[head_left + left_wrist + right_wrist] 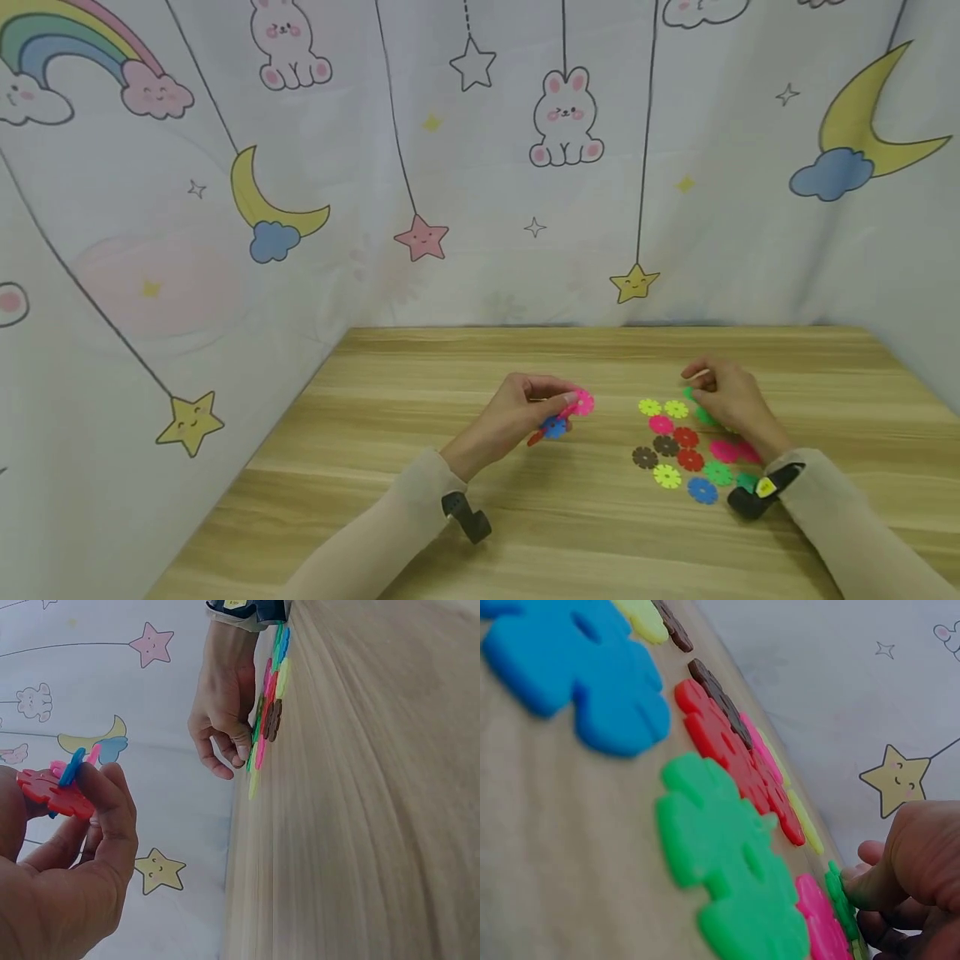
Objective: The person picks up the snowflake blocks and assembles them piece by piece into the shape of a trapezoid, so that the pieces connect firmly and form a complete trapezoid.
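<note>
My left hand (510, 417) pinches a small cluster of joined plastic notched discs above the table. In it are a pink disc (582, 402), a blue disc (554, 427) and a red disc (56, 793), slotted into one another at angles. At the far side of the spread discs, my right hand (731, 396) has its thumb and fingers at a green disc (688, 392), pinching its edge. The right wrist view shows the thumb against that green disc (841, 900), and part of it is hidden behind the fingers.
Loose discs lie flat on the wooden table (390, 375), left of and below my right hand: yellow discs (667, 477), brown discs (644, 457), red discs (690, 459), a blue disc (702, 491), pink and green ones. A printed curtain (480, 183) hangs behind the table.
</note>
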Demonstrator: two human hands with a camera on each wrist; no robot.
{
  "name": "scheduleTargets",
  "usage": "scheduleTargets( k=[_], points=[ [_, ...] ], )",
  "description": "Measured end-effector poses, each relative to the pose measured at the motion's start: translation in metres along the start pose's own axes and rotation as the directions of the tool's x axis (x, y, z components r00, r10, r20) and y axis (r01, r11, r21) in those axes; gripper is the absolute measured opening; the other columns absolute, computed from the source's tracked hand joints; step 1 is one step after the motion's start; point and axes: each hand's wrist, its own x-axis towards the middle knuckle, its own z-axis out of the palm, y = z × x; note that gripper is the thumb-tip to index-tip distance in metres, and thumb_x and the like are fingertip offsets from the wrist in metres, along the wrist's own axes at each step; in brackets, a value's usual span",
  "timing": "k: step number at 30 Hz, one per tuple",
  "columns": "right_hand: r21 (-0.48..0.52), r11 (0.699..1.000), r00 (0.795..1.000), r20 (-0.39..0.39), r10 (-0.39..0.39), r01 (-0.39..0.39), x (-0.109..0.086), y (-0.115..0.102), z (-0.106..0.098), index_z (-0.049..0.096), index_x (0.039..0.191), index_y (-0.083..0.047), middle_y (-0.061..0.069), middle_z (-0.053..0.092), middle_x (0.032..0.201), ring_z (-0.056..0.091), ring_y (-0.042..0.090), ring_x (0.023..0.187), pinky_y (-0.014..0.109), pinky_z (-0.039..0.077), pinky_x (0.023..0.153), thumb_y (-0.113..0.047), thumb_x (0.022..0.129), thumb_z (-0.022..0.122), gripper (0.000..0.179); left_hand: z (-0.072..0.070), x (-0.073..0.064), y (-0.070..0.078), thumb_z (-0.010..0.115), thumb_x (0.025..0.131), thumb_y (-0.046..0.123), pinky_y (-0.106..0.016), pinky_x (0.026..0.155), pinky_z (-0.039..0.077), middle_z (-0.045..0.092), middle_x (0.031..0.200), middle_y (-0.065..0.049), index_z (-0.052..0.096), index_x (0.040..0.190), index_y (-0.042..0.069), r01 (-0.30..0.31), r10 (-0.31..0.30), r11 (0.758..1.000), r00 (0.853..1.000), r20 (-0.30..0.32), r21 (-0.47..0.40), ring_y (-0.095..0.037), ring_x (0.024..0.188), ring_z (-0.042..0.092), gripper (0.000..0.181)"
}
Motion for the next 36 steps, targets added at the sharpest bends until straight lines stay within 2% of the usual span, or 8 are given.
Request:
scheduleTargets(
  k=[5,10,16,22,25,28,33,36],
  points=[
    [0.002,1.0,0.999,0.04,0.013,-0.013,0.0,0.001,-0.001,0.066,0.125,0.003,0.026,0.074,0.112,0.067,0.024,0.094,0.025,0.05,0.072,-0.002,0.096,0.065,0.029,-0.001,-0.002,-0.002,0.072,0.105,0.02,-0.024,0.08,0.061,0.081,0.121,-0.011,0.078,0.128,0.009,-0.015,0.015,1.0,1.0,-0.002,0.009,-0.008,0.086,0.075,0.027],
    [-0.017,1.0,0.996,0.086,0.006,-0.004,-0.002,0.001,-0.006,0.065,0.126,0.005,0.028,0.073,0.119,0.069,0.033,0.101,0.03,0.052,0.077,-0.011,0.096,0.078,0.036,0.0,-0.002,-0.002,0.071,0.105,0.021,-0.023,0.081,0.061,0.08,0.123,-0.012,0.077,0.13,0.008,-0.015,0.015,1.0,1.0,-0.004,0.014,-0.007,0.087,0.074,0.029],
    [-0.019,1.0,0.996,0.092,0.014,-0.012,-0.004,-0.002,-0.005,0.066,0.124,0.003,0.024,0.073,0.111,0.067,0.026,0.094,0.028,0.052,0.073,-0.01,0.093,0.083,0.038,0.002,-0.001,-0.002,0.072,0.105,0.02,-0.023,0.078,0.061,0.081,0.118,-0.01,0.079,0.127,0.01,0.003,-0.003,1.0,1.0,0.006,-0.016,-0.009,0.083,0.075,0.026],
    [0.001,0.999,0.998,0.044,-0.038,0.038,0.0,-0.01,0.002,0.075,0.116,0.0,0.018,0.079,0.106,0.071,0.016,0.089,0.023,0.055,0.072,-0.018,0.09,0.089,0.034,0.0,-0.003,-0.004,0.071,0.106,0.019,-0.022,0.075,0.061,0.082,0.116,-0.012,0.078,0.128,0.007,-0.007,0.007,1.0,1.0,-0.006,-0.018,-0.009,0.08,0.076,0.027],
    [0.055,0.998,1.0,0.004,-0.028,0.028,0.0,-0.02,0.006,0.079,0.114,-0.003,0.016,0.082,0.104,0.072,0.007,0.084,0.022,0.056,0.07,-0.021,0.091,0.088,0.031,-0.002,-0.004,-0.005,0.07,0.106,0.018,-0.022,0.075,0.06,0.081,0.118,-0.012,0.078,0.129,0.008,-0.018,0.018,1.0,1.0,-0.009,-0.011,-0.009,0.081,0.075,0.026],
    [0.162,0.987,1.0,0.009,-0.012,0.011,-0.002,-0.036,0.008,0.08,0.119,-0.003,0.016,0.084,0.106,0.076,0.007,0.082,0.025,0.059,0.067,-0.021,0.095,0.085,0.031,-0.003,-0.004,-0.004,0.07,0.105,0.016,-0.022,0.075,0.06,0.08,0.122,-0.011,0.078,0.129,0.01,-0.022,0.022,1.0,1.0,0.004,-0.008,-0.015,0.088,0.078,0.026],
    [0.316,0.948,0.997,0.052,-0.06,0.04,-0.009,-0.07,0.01,0.079,0.124,-0.002,0.014,0.084,0.105,0.08,0.014,0.084,0.031,0.064,0.07,-0.017,0.099,0.079,0.029,-0.002,-0.004,0.0,0.07,0.105,0.016,-0.023,0.078,0.061,0.079,0.127,-0.01,0.078,0.13,0.013,-0.057,0.057,0.998,0.998,0.033,0.019,-0.032,0.105,0.08,0.026],
    [0.405,0.911,0.992,0.055,-0.112,0.081,-0.013,-0.088,0.011,0.08,0.12,-0.001,0.009,0.085,0.102,0.081,0.011,0.086,0.034,0.066,0.074,-0.015,0.099,0.079,0.025,-0.002,-0.003,0.002,0.068,0.107,0.016,-0.024,0.076,0.062,0.079,0.129,-0.012,0.076,0.132,0.011,-0.097,0.095,0.995,0.994,0.052,0.029,-0.033,0.101,0.081,0.028]
  ],
)
